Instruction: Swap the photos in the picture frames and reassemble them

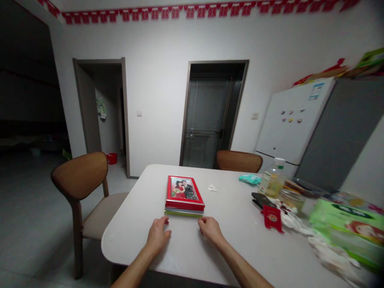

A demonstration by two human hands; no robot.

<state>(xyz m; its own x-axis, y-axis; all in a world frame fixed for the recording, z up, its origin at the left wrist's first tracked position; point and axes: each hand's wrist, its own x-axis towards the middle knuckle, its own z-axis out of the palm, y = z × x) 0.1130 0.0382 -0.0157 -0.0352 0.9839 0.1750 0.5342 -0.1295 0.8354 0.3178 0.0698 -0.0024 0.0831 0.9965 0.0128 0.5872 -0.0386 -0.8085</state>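
A stack of flat items lies on the white table point(126, 226), with a red-framed photo point(184, 189) of two people on top and red, grey and green edges below. Just in front of the stack's near left corner is my left hand point(159, 235), thumb and fingers apart with nothing between them. My right hand point(211, 229) is at the near right corner, its fingers curled together; whether they touch the stack or hold something small is hidden.
Right of the stack lie a crumpled tissue point(212, 188), a teal packet point(250, 179), a bottle point(273, 179), a dark phone-like object point(261, 200), a red packet point(272, 219) and a green tissue pack point(348, 228). Wooden chairs stand at the left point(82, 176) and far side point(239, 161).
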